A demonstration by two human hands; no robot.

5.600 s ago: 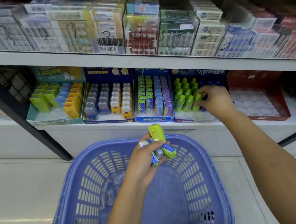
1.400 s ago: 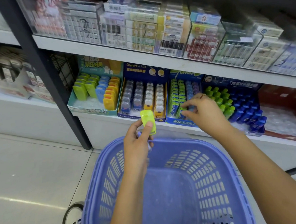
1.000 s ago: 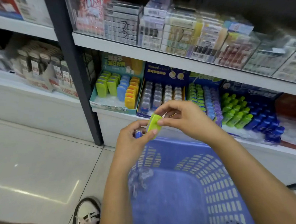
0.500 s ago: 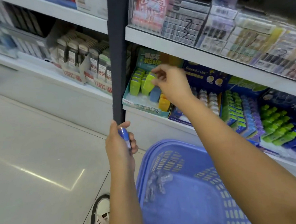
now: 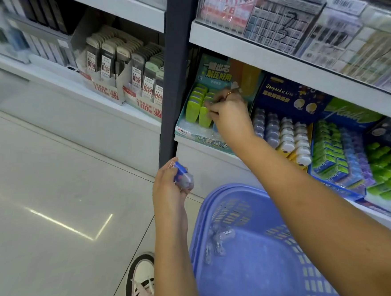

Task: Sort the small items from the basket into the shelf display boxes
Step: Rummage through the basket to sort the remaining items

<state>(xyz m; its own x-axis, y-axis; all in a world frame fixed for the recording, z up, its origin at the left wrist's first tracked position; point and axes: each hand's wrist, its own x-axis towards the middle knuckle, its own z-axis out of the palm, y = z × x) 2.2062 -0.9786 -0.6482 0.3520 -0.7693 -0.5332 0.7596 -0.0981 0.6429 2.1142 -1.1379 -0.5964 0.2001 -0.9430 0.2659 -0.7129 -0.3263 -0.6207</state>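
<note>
R hand (image 5: 230, 120) curled over front green eraser (image 5: 204, 119) in teal display box (image 5: 186, 131), grip vs release can't tell; best press it upright, flush w/ row; L hand (image 5: 168, 187) grasps blue-clear item (image 5: 183, 177) beside basket (image 5: 208, 209).

Left hand (image 5: 171, 185), right hand (image 5: 229, 117): both forearms bare up to frame edge. Thin gold ring (image 5: 229, 93) on finger of right hand. One sneaker (image 5: 142, 278) low in view: white upper, black edging, pale pinkish laces.
</note>
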